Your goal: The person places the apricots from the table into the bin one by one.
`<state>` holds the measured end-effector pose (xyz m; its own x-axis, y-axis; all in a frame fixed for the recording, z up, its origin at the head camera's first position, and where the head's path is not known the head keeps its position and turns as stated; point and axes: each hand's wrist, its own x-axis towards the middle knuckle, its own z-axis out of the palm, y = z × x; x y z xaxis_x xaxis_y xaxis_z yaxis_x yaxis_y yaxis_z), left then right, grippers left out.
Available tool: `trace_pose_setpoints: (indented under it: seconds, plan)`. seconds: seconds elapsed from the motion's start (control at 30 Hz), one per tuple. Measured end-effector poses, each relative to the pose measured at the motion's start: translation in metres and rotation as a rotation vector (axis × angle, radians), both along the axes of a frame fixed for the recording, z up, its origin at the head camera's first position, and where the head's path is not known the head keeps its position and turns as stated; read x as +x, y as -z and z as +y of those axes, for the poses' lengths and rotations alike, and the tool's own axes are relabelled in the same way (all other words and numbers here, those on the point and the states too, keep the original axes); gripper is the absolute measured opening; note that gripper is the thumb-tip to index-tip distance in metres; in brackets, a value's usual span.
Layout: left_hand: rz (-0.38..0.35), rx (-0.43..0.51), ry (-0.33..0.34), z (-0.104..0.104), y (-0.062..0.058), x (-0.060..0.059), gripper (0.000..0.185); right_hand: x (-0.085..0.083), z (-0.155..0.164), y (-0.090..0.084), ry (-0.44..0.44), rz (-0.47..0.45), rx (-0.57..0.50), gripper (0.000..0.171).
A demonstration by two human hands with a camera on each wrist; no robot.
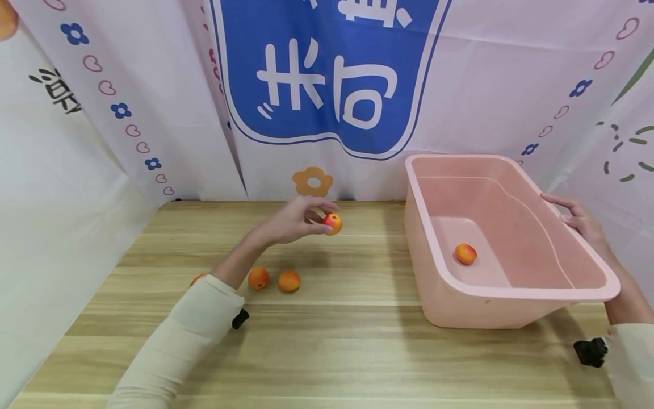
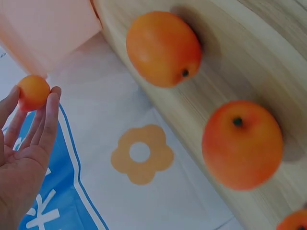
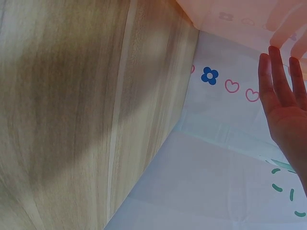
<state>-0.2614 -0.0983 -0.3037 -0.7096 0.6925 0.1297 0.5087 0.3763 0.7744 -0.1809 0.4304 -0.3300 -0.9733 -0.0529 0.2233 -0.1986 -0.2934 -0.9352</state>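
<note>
My left hand (image 1: pixel 325 218) is raised over the middle of the wooden table (image 1: pixel 327 352) and pinches a small orange-red fruit (image 1: pixel 332 223) between fingertips and thumb. The left wrist view shows that same fruit (image 2: pixel 33 92) at the tips of the left hand (image 2: pixel 31 125). Two more fruits (image 1: pixel 258 278) (image 1: pixel 289 281) lie on the table below the forearm, and a third (image 1: pixel 196 278) peeks out from behind the sleeve. A pink plastic tub (image 1: pixel 511 295) stands at the right, seemingly tipped, with one fruit (image 1: pixel 465 253) inside. My right hand (image 1: pixel 572 213) rests straight fingers (image 3: pixel 276 81) on its far right rim.
A printed white and blue cloth backdrop (image 1: pixel 327 85) closes off the back and both sides of the table. In the left wrist view, two fruits (image 2: pixel 163 48) (image 2: pixel 242 143) lie close by on the wood. Bare tabletop lies between the loose fruits and the tub.
</note>
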Motion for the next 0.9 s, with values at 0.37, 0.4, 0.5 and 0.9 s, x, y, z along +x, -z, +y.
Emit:
trace_pose_setpoints:
  seconds: [0.37, 0.4, 0.5, 0.9]
  plan:
    - [-0.02, 0.042, 0.003, 0.013, 0.002, 0.004, 0.035, -0.003, -0.001, 0.003, -0.043, 0.042, -0.039, 0.069]
    - [-0.022, 0.047, -0.003, 0.015, 0.0, 0.003, 0.034, -0.003, -0.001, 0.002, -0.041, 0.051, -0.04, 0.069]
    - [-0.024, 0.07, -0.015, 0.02, -0.005, 0.002, 0.033, -0.004, 0.0, 0.001, -0.047, 0.05, -0.05, 0.07]
    - [-0.028, 0.109, -0.019, 0.059, -0.024, 0.006, 0.037, -0.001, -0.001, 0.002, -0.03, 0.021, -0.044, 0.07]
